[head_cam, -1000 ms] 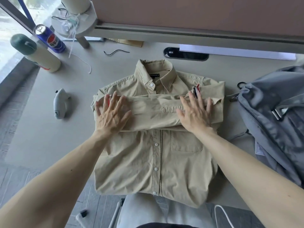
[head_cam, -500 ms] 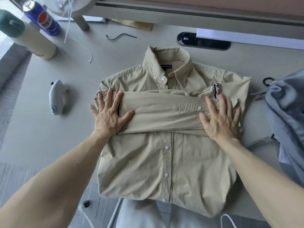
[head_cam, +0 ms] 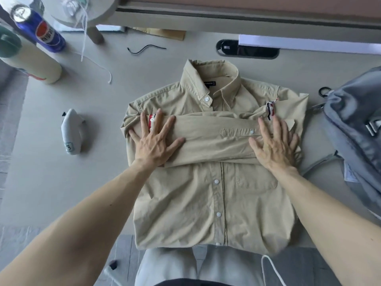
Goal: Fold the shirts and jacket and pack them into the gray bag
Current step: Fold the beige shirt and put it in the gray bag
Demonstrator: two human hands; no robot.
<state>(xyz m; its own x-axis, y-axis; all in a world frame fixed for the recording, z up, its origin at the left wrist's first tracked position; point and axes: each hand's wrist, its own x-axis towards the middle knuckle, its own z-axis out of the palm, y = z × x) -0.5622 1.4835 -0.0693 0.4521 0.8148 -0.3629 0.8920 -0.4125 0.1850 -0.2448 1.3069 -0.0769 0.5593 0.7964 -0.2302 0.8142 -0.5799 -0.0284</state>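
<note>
Beige cotton shirt lies buttoned and face up on the table, hem at the near edge, collar pointing away from the person. Its dark neck label is too small to read. The left hand and right hand press flat on the crossed sleeves with fingers spread, gripping nothing. The gray bag sits just to the right. A white object marked "3" lies to the left, across bare tabletop.

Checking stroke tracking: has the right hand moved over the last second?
Yes. Right hand slid rightward toward the bag; against the chest pocket, it now reaches past the pocket's right edge.
</note>
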